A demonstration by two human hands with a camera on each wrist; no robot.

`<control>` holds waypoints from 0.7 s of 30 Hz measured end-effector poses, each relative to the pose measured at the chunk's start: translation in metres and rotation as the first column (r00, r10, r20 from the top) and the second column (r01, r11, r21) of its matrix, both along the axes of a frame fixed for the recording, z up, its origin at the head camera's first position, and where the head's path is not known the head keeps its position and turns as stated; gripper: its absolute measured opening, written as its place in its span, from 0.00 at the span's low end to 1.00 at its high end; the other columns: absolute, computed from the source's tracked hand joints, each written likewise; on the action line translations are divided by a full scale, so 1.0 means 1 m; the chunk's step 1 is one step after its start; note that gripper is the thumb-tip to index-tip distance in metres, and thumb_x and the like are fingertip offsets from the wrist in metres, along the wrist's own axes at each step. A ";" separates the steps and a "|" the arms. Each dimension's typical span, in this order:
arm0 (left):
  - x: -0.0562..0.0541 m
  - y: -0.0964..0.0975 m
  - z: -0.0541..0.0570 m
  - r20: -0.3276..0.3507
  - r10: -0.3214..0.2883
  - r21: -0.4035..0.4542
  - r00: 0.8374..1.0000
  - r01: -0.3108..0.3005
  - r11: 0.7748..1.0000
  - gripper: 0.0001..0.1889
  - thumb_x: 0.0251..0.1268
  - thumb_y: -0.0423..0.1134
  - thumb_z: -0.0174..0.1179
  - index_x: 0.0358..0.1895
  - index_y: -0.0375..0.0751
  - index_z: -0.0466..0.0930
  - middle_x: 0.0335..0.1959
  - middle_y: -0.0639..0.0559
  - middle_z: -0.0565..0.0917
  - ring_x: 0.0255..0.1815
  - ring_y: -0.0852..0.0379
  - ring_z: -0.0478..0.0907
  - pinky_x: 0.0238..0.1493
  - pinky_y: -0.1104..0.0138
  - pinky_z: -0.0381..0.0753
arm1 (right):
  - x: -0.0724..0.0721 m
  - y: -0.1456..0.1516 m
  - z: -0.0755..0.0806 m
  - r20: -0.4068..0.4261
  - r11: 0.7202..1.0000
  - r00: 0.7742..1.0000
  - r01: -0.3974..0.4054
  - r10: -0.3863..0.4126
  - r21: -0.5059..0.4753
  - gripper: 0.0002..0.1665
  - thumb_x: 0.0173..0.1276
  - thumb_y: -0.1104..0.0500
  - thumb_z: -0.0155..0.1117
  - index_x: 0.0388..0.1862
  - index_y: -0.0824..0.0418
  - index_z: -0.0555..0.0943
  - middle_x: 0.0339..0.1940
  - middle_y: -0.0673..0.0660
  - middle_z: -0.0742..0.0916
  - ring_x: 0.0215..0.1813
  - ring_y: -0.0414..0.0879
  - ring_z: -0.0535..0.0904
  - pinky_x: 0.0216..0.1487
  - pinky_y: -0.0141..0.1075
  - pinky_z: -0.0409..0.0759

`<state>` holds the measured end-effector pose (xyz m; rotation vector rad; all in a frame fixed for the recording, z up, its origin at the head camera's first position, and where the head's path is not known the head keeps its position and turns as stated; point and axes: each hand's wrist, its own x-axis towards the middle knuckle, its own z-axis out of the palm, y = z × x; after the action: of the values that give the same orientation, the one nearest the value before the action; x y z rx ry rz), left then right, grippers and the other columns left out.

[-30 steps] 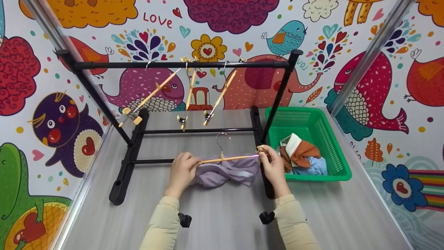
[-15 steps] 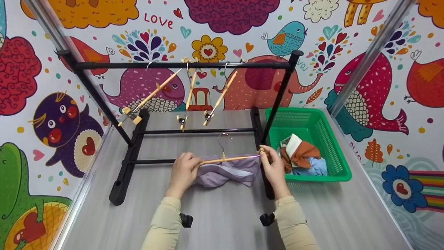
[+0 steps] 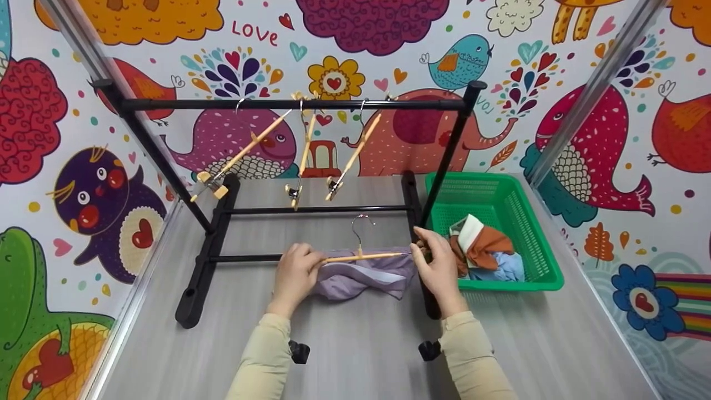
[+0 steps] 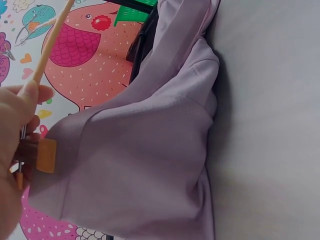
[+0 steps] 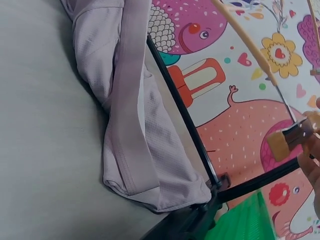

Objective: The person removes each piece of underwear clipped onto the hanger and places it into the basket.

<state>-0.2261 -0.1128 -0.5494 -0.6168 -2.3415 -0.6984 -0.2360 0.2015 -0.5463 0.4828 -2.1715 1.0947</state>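
In the head view a wooden clip hanger with a metal hook lies across a crumpled lilac garment on the floor. My left hand grips the hanger's left end. In the left wrist view a wooden clip there sits on the garment's edge, by the fingers. My right hand holds the hanger's other end. Its clip shows in the right wrist view, apart from the cloth, with fingertips on it. The garment's band lies below that clip. Most of the right hand is out of that view.
A black clothes rack stands in front, with 3 clip hangers on its top bar. Right of it, a green basket holds rust-brown, white and light blue cloth. Black rack feet lie on the floor around the garment.
The hanger's hook has shifted slightly right. My right hand's fingers have changed position around the right clip, and its thumb has moved left. The garment and left hand have barely moved.
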 end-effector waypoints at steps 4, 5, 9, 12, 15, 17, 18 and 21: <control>0.001 0.001 0.001 -0.002 0.013 -0.015 1.000 -0.013 1.000 0.05 0.53 0.31 0.72 0.32 0.42 0.87 0.28 0.51 0.77 0.33 0.49 0.75 0.33 0.56 0.74 | 0.001 -0.006 0.004 -0.052 0.992 0.998 0.026 -0.020 0.126 0.23 0.64 0.63 0.70 0.58 0.62 0.81 0.50 0.59 0.85 0.49 0.55 0.80 0.53 0.50 0.74; 0.001 0.002 0.001 -0.003 0.015 -0.017 1.000 -0.015 1.000 0.05 0.53 0.31 0.72 0.32 0.42 0.87 0.28 0.51 0.77 0.33 0.49 0.75 0.33 0.55 0.74 | 0.002 -0.008 0.005 -0.058 0.987 0.998 0.032 -0.023 0.156 0.23 0.63 0.62 0.71 0.58 0.61 0.81 0.51 0.59 0.85 0.52 0.55 0.79 0.55 0.52 0.73; 0.001 0.003 0.000 -0.010 0.022 -0.019 1.000 -0.022 1.000 0.04 0.53 0.31 0.72 0.32 0.43 0.87 0.28 0.51 0.77 0.32 0.49 0.75 0.32 0.55 0.74 | 0.005 -0.015 0.007 -0.109 0.968 0.994 0.011 0.017 0.250 0.26 0.61 0.60 0.73 0.59 0.58 0.81 0.54 0.57 0.85 0.57 0.56 0.77 0.59 0.55 0.70; 0.001 0.003 0.000 -0.007 0.026 -0.019 1.000 -0.026 0.999 0.04 0.53 0.31 0.72 0.32 0.43 0.87 0.28 0.51 0.77 0.32 0.49 0.75 0.32 0.55 0.74 | 0.006 -0.020 0.006 -0.126 0.955 0.990 -0.029 0.069 0.296 0.27 0.60 0.58 0.74 0.60 0.57 0.80 0.56 0.55 0.84 0.59 0.54 0.77 0.60 0.54 0.71; 0.000 0.004 0.000 -0.006 0.026 -0.017 1.000 -0.026 1.000 0.04 0.52 0.32 0.72 0.31 0.43 0.87 0.28 0.51 0.77 0.32 0.49 0.75 0.33 0.54 0.74 | 0.009 -0.026 0.004 -0.102 0.942 0.990 -0.063 0.102 0.329 0.27 0.61 0.56 0.73 0.60 0.57 0.80 0.57 0.53 0.84 0.60 0.51 0.76 0.61 0.51 0.71; 0.001 0.006 0.000 -0.013 0.023 -0.014 1.000 -0.023 1.000 0.04 0.52 0.33 0.72 0.31 0.43 0.87 0.28 0.51 0.78 0.33 0.49 0.76 0.32 0.54 0.75 | 0.010 -0.029 0.003 -0.072 0.934 0.991 -0.077 0.109 0.349 0.27 0.62 0.54 0.72 0.61 0.56 0.80 0.58 0.52 0.83 0.61 0.50 0.76 0.62 0.49 0.72; 0.001 0.006 0.000 -0.020 0.021 -0.012 1.000 -0.021 1.000 0.04 0.51 0.33 0.73 0.30 0.43 0.87 0.28 0.51 0.78 0.33 0.49 0.76 0.32 0.54 0.75 | 0.011 -0.031 0.002 -0.058 0.930 0.992 -0.080 0.108 0.358 0.27 0.63 0.54 0.72 0.61 0.55 0.79 0.58 0.51 0.83 0.61 0.49 0.76 0.62 0.48 0.72; 0.001 0.008 -0.001 -0.045 0.014 -0.015 0.999 -0.015 1.000 0.04 0.51 0.34 0.73 0.29 0.43 0.86 0.28 0.52 0.78 0.33 0.50 0.75 0.31 0.55 0.74 | 0.013 -0.035 0.000 -0.034 0.920 0.995 -0.069 0.089 0.386 0.29 0.64 0.52 0.71 0.63 0.54 0.78 0.58 0.52 0.83 0.61 0.49 0.76 0.62 0.48 0.72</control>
<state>-0.2255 -0.1050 -0.5500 -0.6152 -2.3099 -0.6537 -0.2229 0.1667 -0.5468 0.7695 -2.3448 0.6811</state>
